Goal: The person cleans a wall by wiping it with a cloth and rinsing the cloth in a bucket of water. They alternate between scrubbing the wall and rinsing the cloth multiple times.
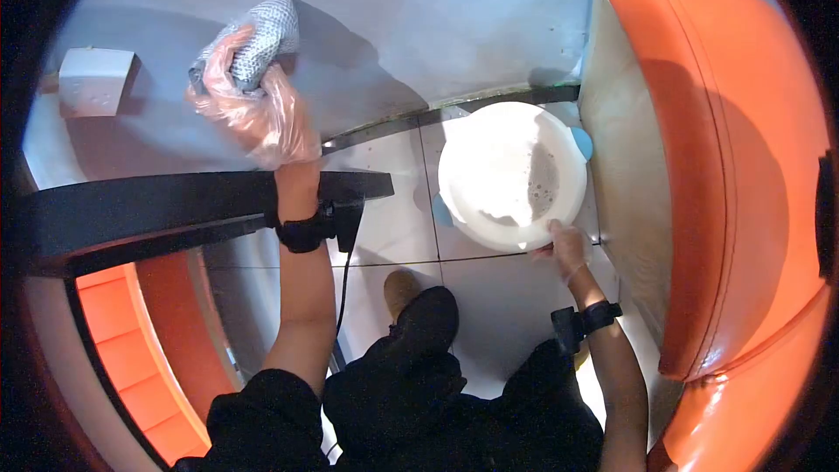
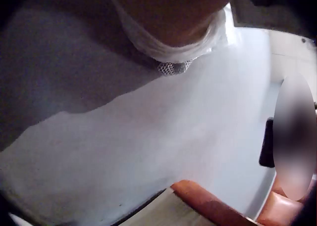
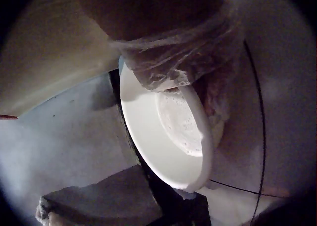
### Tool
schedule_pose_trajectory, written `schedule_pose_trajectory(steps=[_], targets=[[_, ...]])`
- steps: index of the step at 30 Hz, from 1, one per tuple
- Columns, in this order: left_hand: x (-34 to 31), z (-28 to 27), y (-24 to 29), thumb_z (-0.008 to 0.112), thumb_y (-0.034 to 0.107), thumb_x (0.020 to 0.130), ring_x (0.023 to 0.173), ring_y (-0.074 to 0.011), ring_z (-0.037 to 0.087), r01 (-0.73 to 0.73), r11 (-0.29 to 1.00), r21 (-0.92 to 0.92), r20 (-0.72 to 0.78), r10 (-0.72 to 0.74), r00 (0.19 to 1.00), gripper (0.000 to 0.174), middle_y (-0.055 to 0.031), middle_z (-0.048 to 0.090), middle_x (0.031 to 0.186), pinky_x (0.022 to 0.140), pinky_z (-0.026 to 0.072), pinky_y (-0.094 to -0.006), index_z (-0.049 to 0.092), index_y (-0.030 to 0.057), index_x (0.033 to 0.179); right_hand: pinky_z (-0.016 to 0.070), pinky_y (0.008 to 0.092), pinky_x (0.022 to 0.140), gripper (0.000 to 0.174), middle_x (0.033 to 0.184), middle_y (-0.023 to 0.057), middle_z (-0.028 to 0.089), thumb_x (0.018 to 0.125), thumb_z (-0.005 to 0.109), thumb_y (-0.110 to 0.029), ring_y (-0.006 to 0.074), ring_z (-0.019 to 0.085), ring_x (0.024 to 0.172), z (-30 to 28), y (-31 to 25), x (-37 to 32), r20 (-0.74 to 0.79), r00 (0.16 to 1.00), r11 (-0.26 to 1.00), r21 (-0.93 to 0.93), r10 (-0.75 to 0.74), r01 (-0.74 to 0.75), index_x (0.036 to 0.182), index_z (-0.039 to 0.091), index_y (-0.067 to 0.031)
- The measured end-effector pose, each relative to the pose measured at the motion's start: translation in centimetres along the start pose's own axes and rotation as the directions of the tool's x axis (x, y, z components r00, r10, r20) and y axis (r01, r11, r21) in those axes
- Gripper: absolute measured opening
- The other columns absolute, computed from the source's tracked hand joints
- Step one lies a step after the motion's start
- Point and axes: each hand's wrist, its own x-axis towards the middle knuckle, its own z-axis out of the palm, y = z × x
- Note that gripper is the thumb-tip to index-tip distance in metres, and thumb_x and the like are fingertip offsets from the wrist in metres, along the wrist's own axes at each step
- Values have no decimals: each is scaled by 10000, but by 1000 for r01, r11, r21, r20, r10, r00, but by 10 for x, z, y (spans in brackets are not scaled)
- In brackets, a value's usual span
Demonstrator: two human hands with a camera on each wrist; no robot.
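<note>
Grey cloth (image 1: 276, 33), gripped in the curled left hand (image 1: 260, 112), sits well left of the basin (image 1: 472, 153) the right hand (image 1: 570, 249) pinches.

Looks forward and steeply down from the head, well back, taking in left hand (image 1: 262, 118) and right hand (image 1: 570, 250). From the left wrist, looks very close past the hand along the grey wall (image 2: 138, 132), sharing with the head view the mesh cloth (image 1: 273, 35) and orange padded seat (image 1: 760, 122). From the right wrist, looks close and aslant into the white basin (image 1: 449, 166), also seen from above in the head view; perhaps catches the cloth too, dimly, at lower left.
</note>
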Motion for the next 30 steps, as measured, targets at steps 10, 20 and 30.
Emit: schedule_pose_trajectory(steps=[10, 20, 30], targets=[[-205, 51, -56, 585, 338, 911, 887, -390, 568, 250, 929, 273, 583, -367, 725, 311, -207, 574, 992, 814, 479, -474, 589, 79, 1083, 567, 350, 520, 427, 796, 197, 670, 932, 480, -282, 266, 678, 601, -8, 5, 12, 33, 998, 963, -264, 60, -49, 1031, 586, 119], [-92, 8, -21, 577, -109, 662, 945, -261, 529, 469, 874, 123, 175, -485, 857, 344, -83, 532, 994, 868, 420, -387, 622, 116, 918, 591, 362, 532, 458, 857, 224, 664, 900, 508, -277, 310, 682, 631, -6, 4, 10, 33, 994, 986, -133, 104, -99, 1059, 547, 151], [-146, 25, -50, 633, -15, 702, 1002, -221, 519, 525, 850, -37, 4, -526, 851, 274, -82, 553, 980, 966, 369, -400, 555, 58, 954, 534, 294, 461, 392, 709, 149, 655, 933, 505, -285, 214, 642, 533, -8, 4, 11, -22, 998, 978, -200, 59, -62, 927, 619, 90]])
